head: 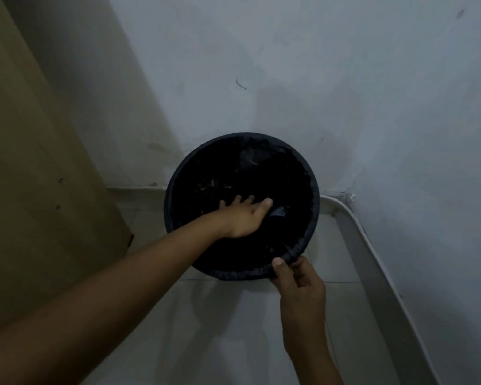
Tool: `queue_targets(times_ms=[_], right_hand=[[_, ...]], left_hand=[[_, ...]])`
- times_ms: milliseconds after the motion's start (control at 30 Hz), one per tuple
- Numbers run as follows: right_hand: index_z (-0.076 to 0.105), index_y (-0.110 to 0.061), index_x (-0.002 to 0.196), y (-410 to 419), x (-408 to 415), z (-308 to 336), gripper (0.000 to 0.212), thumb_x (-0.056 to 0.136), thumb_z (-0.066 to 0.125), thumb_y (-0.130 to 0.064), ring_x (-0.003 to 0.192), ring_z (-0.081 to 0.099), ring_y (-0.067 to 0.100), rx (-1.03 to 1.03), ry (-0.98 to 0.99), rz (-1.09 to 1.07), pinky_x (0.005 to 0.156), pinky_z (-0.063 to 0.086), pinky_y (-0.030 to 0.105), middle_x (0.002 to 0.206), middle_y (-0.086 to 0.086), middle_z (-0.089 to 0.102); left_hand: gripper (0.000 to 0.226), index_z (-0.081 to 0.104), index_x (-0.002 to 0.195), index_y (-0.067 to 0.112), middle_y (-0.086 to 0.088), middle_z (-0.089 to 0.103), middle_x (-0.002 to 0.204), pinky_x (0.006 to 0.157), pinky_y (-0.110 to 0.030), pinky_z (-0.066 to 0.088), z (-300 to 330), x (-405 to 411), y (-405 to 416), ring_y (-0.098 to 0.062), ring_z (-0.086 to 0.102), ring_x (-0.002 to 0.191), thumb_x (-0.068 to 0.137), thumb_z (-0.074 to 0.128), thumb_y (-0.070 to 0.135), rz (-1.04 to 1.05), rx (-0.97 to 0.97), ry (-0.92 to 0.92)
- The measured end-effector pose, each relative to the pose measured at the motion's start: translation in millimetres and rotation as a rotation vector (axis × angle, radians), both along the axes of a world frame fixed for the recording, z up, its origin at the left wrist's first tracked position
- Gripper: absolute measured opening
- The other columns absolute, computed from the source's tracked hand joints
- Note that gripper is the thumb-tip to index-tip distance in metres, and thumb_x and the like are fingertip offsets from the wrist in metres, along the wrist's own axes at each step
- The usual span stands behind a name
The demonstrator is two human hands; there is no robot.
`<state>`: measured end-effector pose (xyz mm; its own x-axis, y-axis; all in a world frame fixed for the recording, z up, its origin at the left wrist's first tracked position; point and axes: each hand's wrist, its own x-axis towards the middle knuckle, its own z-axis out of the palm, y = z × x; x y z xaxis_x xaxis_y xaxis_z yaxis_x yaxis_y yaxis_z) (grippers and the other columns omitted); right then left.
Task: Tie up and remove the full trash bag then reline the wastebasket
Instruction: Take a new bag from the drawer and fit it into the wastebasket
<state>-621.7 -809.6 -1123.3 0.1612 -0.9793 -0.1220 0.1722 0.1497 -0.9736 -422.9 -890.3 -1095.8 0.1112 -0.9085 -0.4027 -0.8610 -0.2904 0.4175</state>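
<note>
A round dark wastebasket stands on a pale tiled floor, lined with a thin black plastic trash bag whose edge is folded out over the rim all the way round.

The left hand reaches down into the mouth of the basket, palm toward the liner, fingers straight and spread, the thumb stretched out to the side. It lies flat against the black plastic inside and grasps nothing. The inside is very dark, so whether the fingertips press the bag against the basket wall or only rest on it is hard to tell. A few pale creases catch the light just beyond the fingertips and beside the thumb.

The right hand is at the nearest part of the rim, below and to the right of the left hand. Its thumb lies over the top of the folded bag edge and its curled fingers are tucked on the outside, so it pinches the bag's edge at the rim.

Beyond both hands a grey-white plastered wall rises behind the basket. To the left of the left forearm stands a tall tan panel, possibly a door or a cabinet side. To the right of the right hand a white conduit runs along the foot of the wall.
</note>
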Motion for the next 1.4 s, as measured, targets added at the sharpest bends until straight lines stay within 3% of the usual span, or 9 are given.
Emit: queue_targets(times_ms=[133,300,500,667,800,933,1067,1200,1400], right_hand=[[0.079,-0.015,0.106,3.7,3.9,3.8,0.012,0.102,0.068,-0.012,0.1,0.077,0.017,-0.014,-0.005,0.035,0.088,0.062,0.034,0.102,0.001,0.082],[0.079,-0.015,0.108,6.9,-2.6,1.4,0.013,0.102,0.068,-0.012,0.103,0.076,0.016,0.021,-0.011,0.031,0.093,0.061,0.036,0.104,0.001,0.081],[0.078,-0.014,0.105,3.9,-8.6,-2.7,0.011,0.104,0.067,-0.014,0.105,0.076,0.022,-0.005,-0.03,0.054,0.094,0.062,0.039,0.104,0.005,0.08],[0.078,-0.019,0.108,4.4,-7.6,0.2,0.012,0.104,0.066,-0.016,0.104,0.076,0.02,-0.027,-0.028,0.059,0.095,0.061,0.043,0.105,0.003,0.08],[0.078,-0.02,0.109,6.3,-7.8,-0.5,0.014,0.104,0.066,-0.014,0.106,0.075,0.02,-0.028,-0.033,0.074,0.096,0.06,0.043,0.107,0.001,0.08],[0.08,-0.025,0.099,14.6,-13.8,-9.6,0.02,0.102,0.068,-0.01,0.107,0.074,0.023,0.039,-0.036,0.027,0.095,0.06,0.042,0.106,0.001,0.08],[0.081,-0.027,0.098,16.7,-19.3,-15.6,0.022,0.102,0.068,-0.009,0.106,0.074,0.022,0.08,-0.035,-0.006,0.095,0.06,0.045,0.105,0.002,0.08],[0.078,-0.026,0.111,23.6,-21.7,-14.8,0.027,0.102,0.067,-0.004,0.104,0.076,0.015,0.108,-0.055,-0.017,0.09,0.059,0.037,0.107,-0.006,0.081],[0.078,-0.033,0.114,34.7,-24.7,-20.4,0.037,0.101,0.067,-0.001,0.103,0.077,0.013,0.176,-0.065,-0.06,0.089,0.059,0.037,0.107,-0.007,0.082]], left_hand=[[0.064,0.001,0.166,0.039,0.005,-0.005,0.176,0.127,-0.047,-0.009,-14.3,-35.2,2.5,-0.023,-0.007,0.162,0.108,0.014,0.063,0.032,0.125,0.275],[0.11,0.001,0.167,0.033,0.004,0.005,0.175,0.13,-0.04,0.01,-36.7,-50.8,3.9,-0.022,0.011,0.16,0.082,0.028,0.096,0.288,0.131,0.396],[0.076,0.006,0.167,0.032,0.004,0.005,0.176,0.128,-0.036,0.0,-12.8,-41.1,-1.2,-0.021,0.006,0.161,0.103,0.014,0.073,0.104,0.079,0.344],[0.089,-0.014,0.156,0.061,0.02,-0.024,0.17,0.117,-0.066,-0.026,-19.0,-24.2,20.7,-0.03,-0.028,0.157,0.077,0.002,0.099,-0.121,0.118,-0.09],[0.112,-0.014,0.158,0.058,0.014,-0.023,0.172,0.118,-0.07,-0.018,-43.6,-22.3,27.7,-0.032,-0.022,0.159,0.057,-0.001,0.105,-0.151,0.33,-0.043],[0.112,-0.009,0.164,0.044,0.01,-0.014,0.174,0.127,-0.054,-0.011,-55.9,-36.4,30.3,-0.021,-0.011,0.161,0.071,0.009,0.103,-0.109,0.426,0.165],[0.116,-0.005,0.161,0.054,0.009,-0.013,0.175,0.124,-0.063,-0.013,-57.7,-37.1,27.2,-0.03,-0.011,0.161,0.06,0.003,0.109,-0.131,0.378,-0.043],[0.103,-0.015,0.161,0.049,0.004,-0.021,0.173,0.122,-0.063,-0.02,-62.9,-37.1,26.7,-0.034,-0.021,0.159,0.075,0.006,0.101,-0.176,0.198,-0.246],[0.11,-0.012,0.159,0.056,0.006,-0.012,0.175,0.128,-0.055,-0.006,-87.4,-46.6,31.3,-0.024,-0.008,0.162,0.064,0.008,0.108,-0.102,0.372,0.077]])
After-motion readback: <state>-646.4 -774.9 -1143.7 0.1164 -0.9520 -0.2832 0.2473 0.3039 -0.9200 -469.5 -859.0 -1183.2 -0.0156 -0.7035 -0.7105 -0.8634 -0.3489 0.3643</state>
